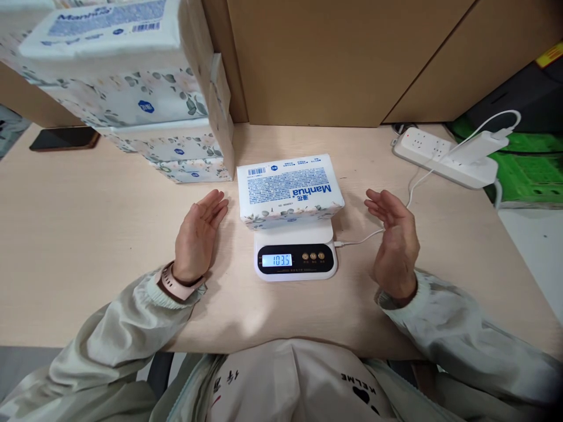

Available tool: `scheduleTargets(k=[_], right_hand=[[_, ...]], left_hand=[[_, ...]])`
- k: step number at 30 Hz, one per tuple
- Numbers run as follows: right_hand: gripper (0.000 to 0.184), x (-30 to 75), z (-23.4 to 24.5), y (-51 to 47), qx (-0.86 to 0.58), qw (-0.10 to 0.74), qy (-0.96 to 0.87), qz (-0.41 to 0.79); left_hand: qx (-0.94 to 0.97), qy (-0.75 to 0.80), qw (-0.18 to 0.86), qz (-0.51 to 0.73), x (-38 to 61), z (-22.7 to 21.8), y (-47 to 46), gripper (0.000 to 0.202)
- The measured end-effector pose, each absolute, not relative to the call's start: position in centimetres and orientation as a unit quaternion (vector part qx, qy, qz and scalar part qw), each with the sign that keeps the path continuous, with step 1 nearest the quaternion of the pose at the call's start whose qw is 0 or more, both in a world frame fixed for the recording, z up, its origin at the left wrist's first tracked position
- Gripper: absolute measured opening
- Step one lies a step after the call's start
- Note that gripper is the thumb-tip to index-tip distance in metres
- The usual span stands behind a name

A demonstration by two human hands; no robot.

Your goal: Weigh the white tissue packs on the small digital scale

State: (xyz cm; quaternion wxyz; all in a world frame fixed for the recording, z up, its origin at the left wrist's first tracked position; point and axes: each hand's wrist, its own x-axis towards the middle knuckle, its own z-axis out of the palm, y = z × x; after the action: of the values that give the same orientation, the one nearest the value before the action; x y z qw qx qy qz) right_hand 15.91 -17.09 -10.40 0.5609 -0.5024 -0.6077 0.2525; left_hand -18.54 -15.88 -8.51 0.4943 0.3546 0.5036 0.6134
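Note:
A white tissue pack [290, 184] with blue print and a floral edge rests on a small white digital scale [295, 275]. The scale's lit display [277, 260] reads 103.5, and the pack covers most of its platform. To the left of the pack, my left hand [200, 234] is held open, fingers stretched, palm turned inward, apart from the pack. On the other side, my right hand [393, 243] is likewise open, a gap between it and the pack. Neither hand holds anything.
Tissue packs [145, 99] are stacked high at the back left, beside a dark phone [65, 138]. A white power strip [444, 158] lies back right, and a white cable [360, 241] runs into the scale. Brown cardboard [308, 64] stands behind.

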Motion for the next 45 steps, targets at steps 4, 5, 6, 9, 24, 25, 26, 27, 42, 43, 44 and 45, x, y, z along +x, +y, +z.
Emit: scheduleTargets(k=[4,5,6,9,24,25,26,27,42,43,44,45], right_hand=[[0.052,15.9,-10.3,-17.2,-0.508,0.550,-0.614,0.248],[0.052,16.0,-10.3,-17.2,-0.510,0.547,-0.617,0.245],[0.052,16.0,-10.3,-17.1,-0.512,0.544,-0.620,0.241],[0.051,16.0,-10.3,-17.1,-0.513,0.541,-0.624,0.234],[0.049,16.0,-10.3,-17.2,-0.496,0.559,-0.616,0.247],[0.047,16.0,-10.2,-17.2,-0.498,0.554,-0.621,0.246],[0.046,16.0,-10.0,-17.1,-0.501,0.545,-0.627,0.242],[0.045,16.0,-9.7,-16.9,-0.506,0.534,-0.634,0.239],[0.074,16.5,-7.3,-4.3,-0.505,0.523,-0.628,0.279],[0.075,17.9,-8.0,-2.3,-0.513,0.534,-0.621,0.258],[0.075,19.3,-8.8,-0.5,-0.525,0.539,-0.613,0.242],[0.075,20.6,-9.7,1.1,-0.539,0.543,-0.603,0.228]], left_hand=[[0.360,0.501,0.493,0.613,-18.5,-8.5,-15.9,0.052],[0.361,0.500,0.494,0.614,-18.5,-8.5,-16.0,0.052],[0.362,0.498,0.494,0.614,-18.5,-8.4,-16.0,0.051],[0.362,0.495,0.497,0.614,-18.5,-8.4,-16.0,0.051],[0.363,0.508,0.481,0.615,-18.3,-8.0,-16.2,0.049],[0.370,0.518,0.462,0.617,-18.3,-7.6,-16.4,0.046],[0.376,0.530,0.442,0.618,-18.2,-7.1,-16.5,0.042],[0.381,0.541,0.425,0.617,-18.2,-6.5,-16.7,0.037],[0.481,0.381,0.687,0.389,-9.0,1.6,-4.8,0.028],[0.468,0.374,0.702,0.385,-7.6,0.9,-2.7,0.029],[0.456,0.369,0.717,0.378,-6.1,-0.1,-0.6,0.030],[0.442,0.372,0.730,0.365,-4.6,-1.2,1.3,0.030]])
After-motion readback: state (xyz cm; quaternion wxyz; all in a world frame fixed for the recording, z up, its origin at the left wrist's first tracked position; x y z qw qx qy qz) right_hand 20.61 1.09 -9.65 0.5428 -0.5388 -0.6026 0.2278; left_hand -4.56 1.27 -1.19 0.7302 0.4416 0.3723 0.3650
